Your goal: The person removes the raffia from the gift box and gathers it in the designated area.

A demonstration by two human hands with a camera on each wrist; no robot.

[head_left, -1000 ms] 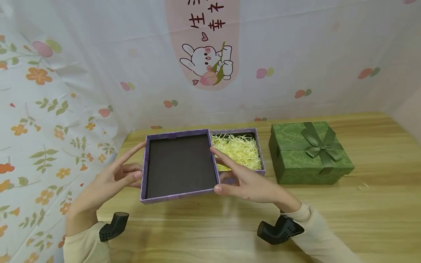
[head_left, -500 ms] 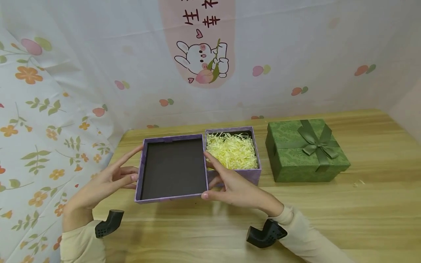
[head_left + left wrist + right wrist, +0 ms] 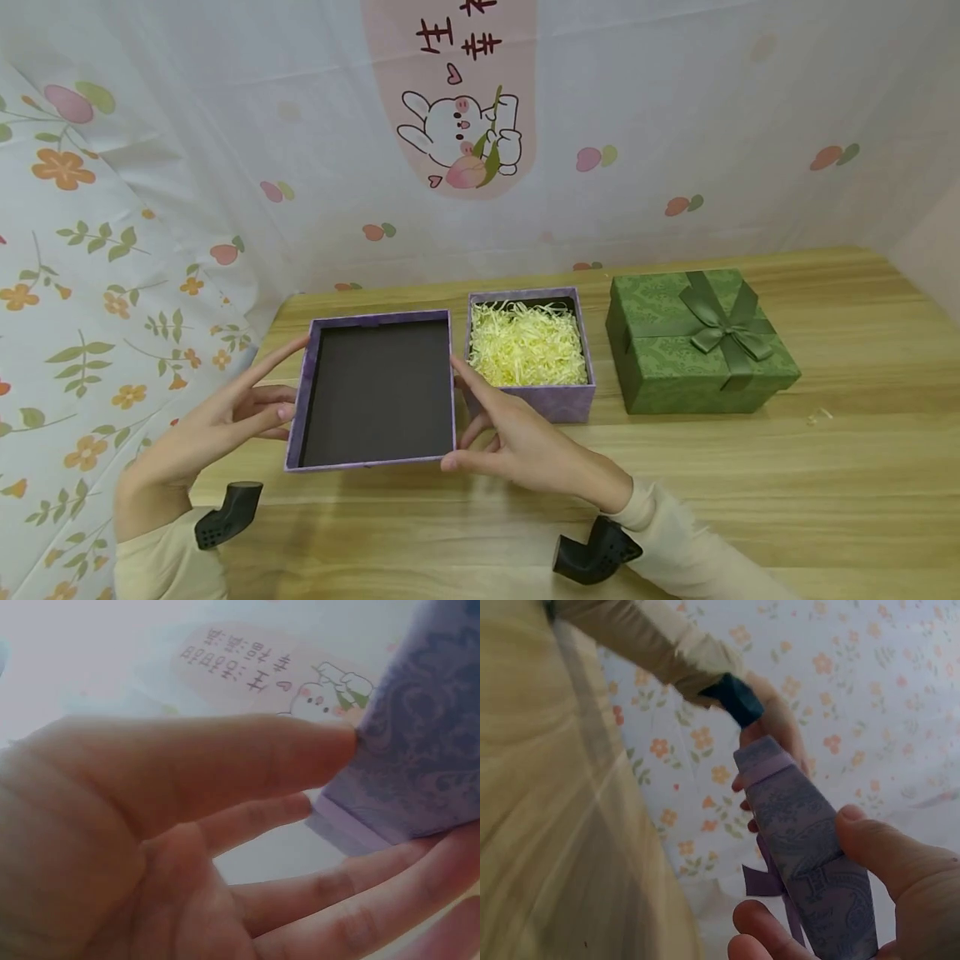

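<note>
Both hands hold a purple box lid (image 3: 378, 392) over the table, its black inside turned toward the head camera. My left hand (image 3: 217, 429) grips the lid's left side between thumb and fingers. At the opposite side, my right hand (image 3: 517, 437) pinches the wall, thumb near the lower corner. The left wrist view shows the thumb (image 3: 300, 750) against the patterned purple wall. A purple ribbon (image 3: 763, 881) sticks out from the lid's outer face in the right wrist view. Just right of the lid stands the purple box base (image 3: 555, 404), filled with pale yellow shredded paper (image 3: 528, 342).
A green gift box (image 3: 693, 342) with a ribbon bow stands at the right of the wooden table (image 3: 750, 508). Small pale scraps (image 3: 820, 415) lie in front of it. Patterned cloth (image 3: 637, 92) hangs behind the table and along the left side.
Both hands have moved the purple lid left and slightly down, away from the box base, whose front wall now shows. The head view has shifted a little. The green box stays put.
</note>
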